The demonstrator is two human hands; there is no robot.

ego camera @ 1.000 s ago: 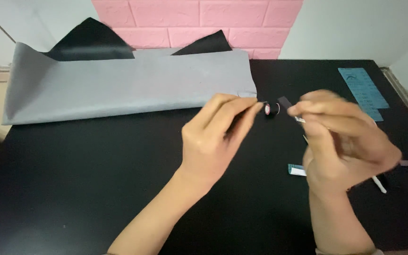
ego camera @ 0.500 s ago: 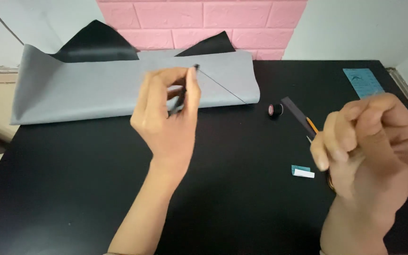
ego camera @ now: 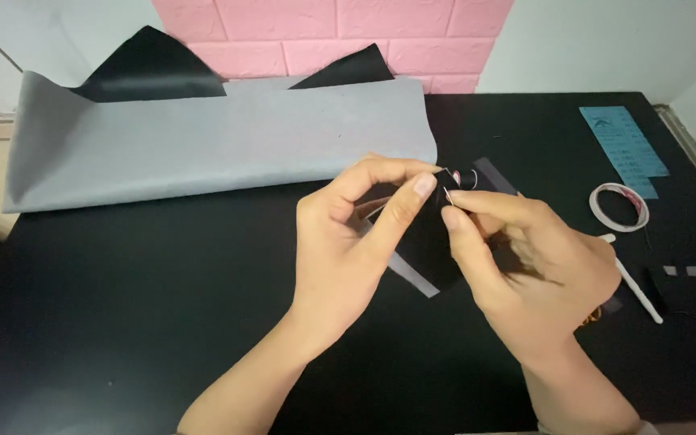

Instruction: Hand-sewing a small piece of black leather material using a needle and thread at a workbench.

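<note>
Pinching one black fabric piece point(ego camera: 428, 234) in left hand point(ego camera: 348, 242) grip, right hand point(ego camera: 533, 258) grip holding one needle point(ego camera: 447, 196)

A light blue rectangular label card point(ego camera: 623, 150) with small dark print lies flat on the black table point(ego camera: 122, 306) near its far right corner, tilted a little, just beyond a roll of tape point(ego camera: 619, 206). Two tiny grey rectangular tags point(ego camera: 683, 271) sit side by side near the right edge of the table. No packages, signs or screens show.
</note>
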